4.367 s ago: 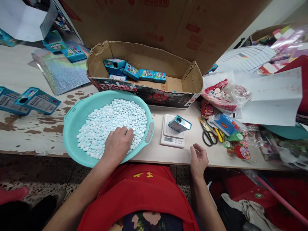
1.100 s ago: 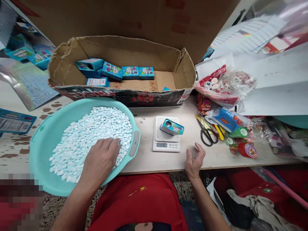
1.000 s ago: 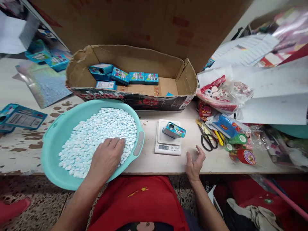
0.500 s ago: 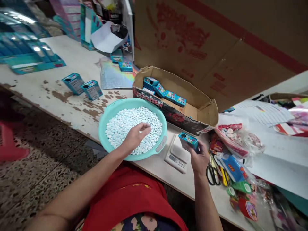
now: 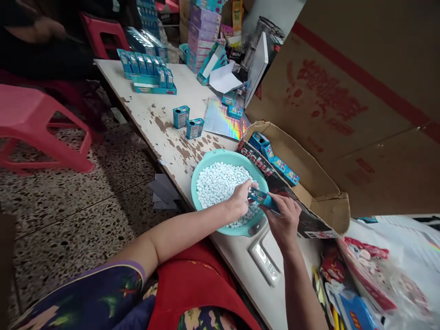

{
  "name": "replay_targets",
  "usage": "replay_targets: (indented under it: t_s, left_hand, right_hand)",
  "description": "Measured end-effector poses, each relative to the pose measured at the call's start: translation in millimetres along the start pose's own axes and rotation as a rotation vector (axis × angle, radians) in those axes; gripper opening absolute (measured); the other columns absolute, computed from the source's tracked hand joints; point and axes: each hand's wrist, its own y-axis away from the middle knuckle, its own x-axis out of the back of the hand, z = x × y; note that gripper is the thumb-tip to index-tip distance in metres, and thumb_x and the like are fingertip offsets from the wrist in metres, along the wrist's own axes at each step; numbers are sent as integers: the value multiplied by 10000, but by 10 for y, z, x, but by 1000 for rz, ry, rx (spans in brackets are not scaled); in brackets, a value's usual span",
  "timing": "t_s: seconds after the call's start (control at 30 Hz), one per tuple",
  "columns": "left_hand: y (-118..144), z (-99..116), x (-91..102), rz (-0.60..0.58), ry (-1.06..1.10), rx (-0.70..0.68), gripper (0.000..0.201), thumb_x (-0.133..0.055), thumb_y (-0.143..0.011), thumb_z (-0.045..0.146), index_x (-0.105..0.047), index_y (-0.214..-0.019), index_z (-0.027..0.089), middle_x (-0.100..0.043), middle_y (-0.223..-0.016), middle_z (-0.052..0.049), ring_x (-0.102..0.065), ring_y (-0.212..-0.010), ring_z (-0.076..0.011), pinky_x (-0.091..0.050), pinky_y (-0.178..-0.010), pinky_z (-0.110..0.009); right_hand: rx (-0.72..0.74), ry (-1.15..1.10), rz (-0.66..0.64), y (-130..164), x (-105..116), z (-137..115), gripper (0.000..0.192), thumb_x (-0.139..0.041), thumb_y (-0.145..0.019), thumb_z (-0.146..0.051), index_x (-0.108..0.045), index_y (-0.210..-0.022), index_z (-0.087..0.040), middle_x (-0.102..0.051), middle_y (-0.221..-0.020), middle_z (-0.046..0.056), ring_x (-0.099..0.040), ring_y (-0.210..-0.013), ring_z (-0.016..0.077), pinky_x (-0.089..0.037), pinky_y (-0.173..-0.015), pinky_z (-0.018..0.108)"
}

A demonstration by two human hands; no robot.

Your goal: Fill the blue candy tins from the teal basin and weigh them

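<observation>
My right hand grips a small blue tin and holds it over the near edge of a teal basin. The basin is full of small white candies. My left hand hovers over the candies, its fingers pinched together against the tin's end. What the pinch holds is mostly hidden; it looks like candies. A white digital scale lies bare on the table just below my right wrist.
An open cardboard box with several blue tins stands behind the basin, a big carton beyond it. Two tins, a holographic sheet and a display tray lie farther along. Pink stool at left. Another person sits far left.
My right hand lifted the blue tin off the scale and carried it over to the basin. My left hand pinched up from the candies to meet it. The view swung left.
</observation>
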Motion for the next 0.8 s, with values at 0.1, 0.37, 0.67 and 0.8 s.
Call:
replay_targets:
  t_s: [0.1,0.37,0.67,0.8]
  left_hand:
    - [-8,28,46,43,26,-19,148,-652,-727,265,-610,-700,126,-587,-714,-13,-528,-599,-92,-414,-583,-229]
    - [47,88,115,12,-122,-74,109,-667,-691,196,-575,-701,138,-540,-676,0,-486,-559,-71,-390,-549,-203]
    - [319,588,633,-101,-1658,-924,331,-652,-801,227,-665,-1130,195,-498,-1418,-141,-263,-1425,-367,-223,-1123,-580]
    - [417,519,931,-79,-2088,-1217,374,-554,-902,308,-611,-1245,169,-478,-1428,-191,-282,-1421,-404,-262,-1095,-606]
  right_hand:
    - [-29,-26,-22,-8,-37,14,325,-680,-835,-419,-683,-1097,-226,-723,-976,58,-649,-924,222,-386,-936,411]
    - [-427,-370,60,101,-33,-100,397,-771,-727,-395,-686,-1073,-220,-693,-1007,49,-627,-935,212,-458,-897,389]
    - [-967,-606,587,1019,262,257,451,-798,-603,-334,-576,-966,-186,-643,-869,-15,-609,-785,131,-494,-811,306]
    - [-1080,-508,544,1462,337,421,435,-798,-604,-343,-563,-929,-175,-644,-829,-10,-614,-763,138,-497,-797,313]
